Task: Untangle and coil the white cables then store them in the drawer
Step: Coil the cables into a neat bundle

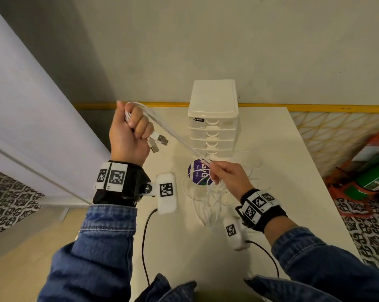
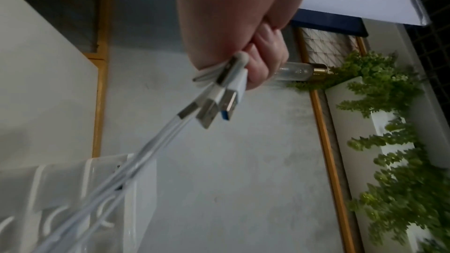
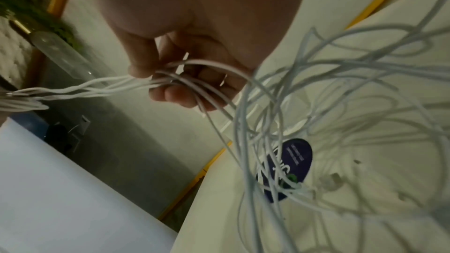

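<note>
My left hand (image 1: 132, 129) is raised over the table's left side in a fist round the white cables (image 1: 173, 136), near their ends. Several USB plugs (image 1: 159, 141) stick out below the fist, one with a blue tongue (image 2: 227, 112). The strands run taut down to my right hand (image 1: 223, 173), which pinches the bundle (image 3: 155, 82) between thumb and fingers above a purple round sticker (image 1: 198, 173). Below that hand the cables lie in a loose tangle (image 1: 208, 201) on the white table (image 1: 271, 138). The white drawer unit (image 1: 213, 118) stands behind, all drawers closed.
A grey wall with a yellow trim strip (image 1: 314, 106) runs behind the table. To the left are a white panel (image 1: 21, 105) and the floor. Orange and green bags (image 1: 367, 171) lie on the floor at the right. Black wrist-camera cables (image 1: 144, 247) cross the near table.
</note>
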Motion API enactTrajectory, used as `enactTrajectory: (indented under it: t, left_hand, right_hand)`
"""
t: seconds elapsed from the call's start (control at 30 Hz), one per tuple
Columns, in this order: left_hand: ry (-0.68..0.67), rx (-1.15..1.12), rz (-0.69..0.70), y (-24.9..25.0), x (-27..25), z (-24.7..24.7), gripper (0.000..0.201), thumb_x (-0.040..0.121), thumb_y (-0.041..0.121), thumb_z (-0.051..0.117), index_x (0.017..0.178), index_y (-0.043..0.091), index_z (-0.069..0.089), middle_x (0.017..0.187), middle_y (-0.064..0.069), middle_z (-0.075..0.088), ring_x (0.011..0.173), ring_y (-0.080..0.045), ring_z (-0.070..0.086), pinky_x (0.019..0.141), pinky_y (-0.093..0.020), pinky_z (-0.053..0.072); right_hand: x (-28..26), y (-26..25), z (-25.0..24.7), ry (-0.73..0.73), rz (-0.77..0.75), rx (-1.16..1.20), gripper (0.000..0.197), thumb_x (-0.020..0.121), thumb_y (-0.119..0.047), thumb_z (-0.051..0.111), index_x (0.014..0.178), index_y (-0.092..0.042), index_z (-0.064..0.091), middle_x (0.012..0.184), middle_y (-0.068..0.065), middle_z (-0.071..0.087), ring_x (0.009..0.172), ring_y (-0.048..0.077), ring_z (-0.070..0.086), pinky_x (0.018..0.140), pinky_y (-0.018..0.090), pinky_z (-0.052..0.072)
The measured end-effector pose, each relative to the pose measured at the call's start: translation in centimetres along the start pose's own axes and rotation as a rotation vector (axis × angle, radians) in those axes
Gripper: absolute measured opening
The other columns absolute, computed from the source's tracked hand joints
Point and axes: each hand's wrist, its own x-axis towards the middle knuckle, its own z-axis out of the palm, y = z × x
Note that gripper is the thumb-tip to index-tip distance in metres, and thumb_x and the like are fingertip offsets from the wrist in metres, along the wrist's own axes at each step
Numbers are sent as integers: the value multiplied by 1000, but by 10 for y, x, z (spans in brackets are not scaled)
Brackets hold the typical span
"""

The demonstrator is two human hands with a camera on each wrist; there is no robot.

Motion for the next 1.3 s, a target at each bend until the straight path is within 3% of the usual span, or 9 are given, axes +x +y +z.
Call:
enactTrajectory:
  t: [0.2, 0.3, 0.43, 0.57, 0.7, 0.87, 1.0, 1.1, 1.3]
  left_hand:
    - [77, 81, 124, -19, 8, 12, 40, 104, 28, 21, 72, 15, 41, 55, 3, 42, 43, -10, 33, 46, -21, 31]
    - [138, 423, 143, -30, 15, 10, 45, 103, 23, 21, 67, 16, 47, 55, 3, 45, 45, -11, 35, 50, -24, 31]
    - [41, 1167, 79, -49, 14, -11, 37, 100, 22, 31, 73, 7, 49, 58, 0, 45, 50, -12, 39, 50, -26, 35]
    - [-167, 1535, -250, -64, 1, -29, 35, 101, 23, 37, 79, -1, 49, 56, -2, 51, 42, -9, 45, 47, -25, 37]
    - [-284, 1388, -590, -71, -9, -29, 34, 99, 23, 37, 70, 9, 47, 40, -2, 43, 31, -16, 32, 36, -23, 21]
    - [-387, 980, -869, -72, -12, -21, 53, 96, 53, 20, 75, 14, 49, 38, 4, 29, 28, -6, 19, 33, -14, 13]
    - [-422, 915, -832, -66, -14, -16, 46, 96, 51, 29, 69, 17, 44, 41, 6, 27, 32, -7, 16, 35, -19, 10]
    - [-407, 854, -772, -60, -15, -17, 46, 97, 50, 27, 67, 17, 40, 42, 6, 25, 32, -7, 15, 37, -20, 9]
    - [-412, 686, -701, -46, -16, -12, 47, 100, 46, 15, 70, 17, 38, 42, 10, 26, 33, -5, 15, 37, -22, 6]
  right_hand:
    - [-9, 9, 15, -148, -36, -196, 19, 90, -21, 57, 99, -16, 73, 53, -17, 62, 50, 5, 56, 57, 14, 43]
    - [-11, 6, 23, -196, -57, -235, 16, 83, -39, 59, 93, -35, 71, 82, 11, 74, 79, 35, 66, 75, 46, 53]
    - [-10, -8, 21, -174, -121, -178, 14, 76, -33, 61, 81, -34, 74, 69, 25, 68, 55, 33, 54, 57, 39, 42]
    - [-3, -19, 8, -49, -178, -111, 11, 76, -26, 65, 75, -24, 76, 71, 28, 67, 65, 27, 62, 63, 34, 47]
    - [6, -27, 0, 87, -273, -119, 16, 85, -7, 62, 98, -14, 69, 92, -4, 69, 87, 1, 63, 81, 16, 47]
    - [21, -17, -6, 160, -342, -243, 29, 87, 0, 57, 110, -15, 67, 80, -8, 58, 74, -1, 56, 73, 10, 41]
    - [25, -11, 6, 163, -391, -405, 38, 92, -2, 44, 126, -17, 55, 101, 4, 61, 90, -6, 57, 84, 13, 45]
    - [24, -9, 18, 177, -330, -438, 38, 94, -19, 37, 130, -21, 49, 112, 5, 63, 95, 8, 59, 86, 22, 46]
    - [13, 5, 41, 211, -195, -539, 37, 94, -14, 45, 130, -11, 43, 75, 13, 62, 63, 25, 55, 59, 31, 40]
